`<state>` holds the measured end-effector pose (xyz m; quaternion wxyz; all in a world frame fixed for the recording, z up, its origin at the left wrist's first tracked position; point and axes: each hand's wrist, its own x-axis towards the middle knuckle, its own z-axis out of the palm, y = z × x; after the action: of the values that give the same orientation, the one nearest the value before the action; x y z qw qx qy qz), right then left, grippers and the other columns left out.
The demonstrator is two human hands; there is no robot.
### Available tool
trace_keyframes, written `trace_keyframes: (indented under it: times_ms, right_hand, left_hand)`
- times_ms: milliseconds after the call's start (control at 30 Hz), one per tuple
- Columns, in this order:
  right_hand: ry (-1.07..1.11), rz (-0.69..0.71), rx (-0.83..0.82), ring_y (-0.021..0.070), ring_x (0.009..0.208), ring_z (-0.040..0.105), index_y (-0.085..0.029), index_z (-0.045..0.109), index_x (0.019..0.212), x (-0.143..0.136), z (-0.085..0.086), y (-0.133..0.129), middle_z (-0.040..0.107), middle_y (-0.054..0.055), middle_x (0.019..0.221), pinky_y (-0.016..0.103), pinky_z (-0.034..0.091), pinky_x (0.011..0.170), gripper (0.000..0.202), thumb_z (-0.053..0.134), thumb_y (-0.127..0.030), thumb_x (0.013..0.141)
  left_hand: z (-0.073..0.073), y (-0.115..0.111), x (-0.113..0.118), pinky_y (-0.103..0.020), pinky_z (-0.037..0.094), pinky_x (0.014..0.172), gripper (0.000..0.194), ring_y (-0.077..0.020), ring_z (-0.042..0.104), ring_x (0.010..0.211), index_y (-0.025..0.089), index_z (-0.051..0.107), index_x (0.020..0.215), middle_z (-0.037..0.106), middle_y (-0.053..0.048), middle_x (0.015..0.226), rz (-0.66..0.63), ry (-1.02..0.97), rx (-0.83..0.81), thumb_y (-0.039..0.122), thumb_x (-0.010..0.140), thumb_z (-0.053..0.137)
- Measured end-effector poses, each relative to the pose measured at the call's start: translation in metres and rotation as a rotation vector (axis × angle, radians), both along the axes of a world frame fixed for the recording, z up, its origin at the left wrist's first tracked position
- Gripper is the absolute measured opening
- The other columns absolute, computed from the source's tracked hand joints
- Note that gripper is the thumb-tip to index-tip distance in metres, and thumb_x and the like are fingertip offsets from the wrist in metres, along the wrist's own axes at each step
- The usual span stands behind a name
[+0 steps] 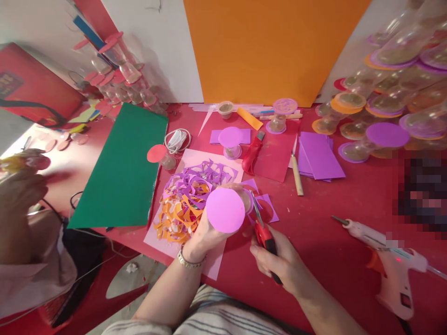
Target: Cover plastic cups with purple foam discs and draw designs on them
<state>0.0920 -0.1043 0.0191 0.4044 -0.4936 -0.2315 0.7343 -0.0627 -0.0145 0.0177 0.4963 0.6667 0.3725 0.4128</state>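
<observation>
My left hand [205, 235] is wrapped round an hourglass-like piece with a flat purple disc [225, 210] facing me. Much of its clear bulb is hidden behind the disc and fingers. In my right hand [284, 260] are red-and-black scissors [262, 232], their blades pointing up beside the piece's far end. Whether the blades touch it, I cannot tell. Cut purple paper [268, 208] with a round gap lies just beyond the blades. Beneath my left hand, purple and orange paper scraps [186, 200] are heaped on a pale pink sheet [213, 265].
A white glue gun [387, 260] lies at right. Beyond are a wooden-handled awl [296, 174], a red cutter [252, 156] and purple cards [321, 156]. Finished hourglasses [377, 102] are stacked at right. A green board [122, 172] separates another person's hand [21, 195] at left.
</observation>
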Motion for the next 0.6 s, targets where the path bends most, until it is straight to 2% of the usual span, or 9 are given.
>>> trace_keyframes:
  times_ms: [133, 333, 600]
  right_hand:
    - [0.018, 0.017, 0.005, 0.0038, 0.044, 0.033, -0.019, 0.053, 0.093, 0.0007, -0.0025, -0.0006, 0.043, -0.010, 0.062, 0.021, 0.028, 0.043, 0.033, 0.069, -0.041, 0.073]
    - [0.007, 0.019, 0.034, 0.0048, 0.046, 0.034, -0.019, 0.053, 0.093, 0.0020, -0.0043, -0.0002, 0.045, -0.008, 0.063, 0.022, 0.030, 0.046, 0.033, 0.069, -0.040, 0.074]
    - [0.020, 0.014, -0.013, 0.0029, 0.043, 0.031, -0.020, 0.053, 0.094, 0.0014, -0.0009, 0.0012, 0.043, -0.009, 0.065, 0.021, 0.026, 0.043, 0.032, 0.068, -0.040, 0.073]
  left_hand:
    - [0.0012, 0.0030, 0.0031, -0.050, 0.049, 0.104, 0.043, -0.0278, 0.059, 0.114, 0.032, 0.058, 0.118, 0.063, -0.004, 0.117, -0.023, -0.044, 0.066, 0.027, 0.078, 0.075]
    - [-0.0001, 0.0045, 0.0014, -0.051, 0.049, 0.102, 0.045, -0.0303, 0.059, 0.114, 0.030, 0.058, 0.119, 0.062, -0.007, 0.117, -0.068, -0.025, 0.083, 0.029, 0.077, 0.075]
    - [0.0025, 0.0040, 0.0018, -0.050, 0.048, 0.105, 0.045, -0.0294, 0.058, 0.116, 0.030, 0.057, 0.120, 0.060, -0.007, 0.119, -0.071, -0.025, 0.070, 0.027, 0.078, 0.073]
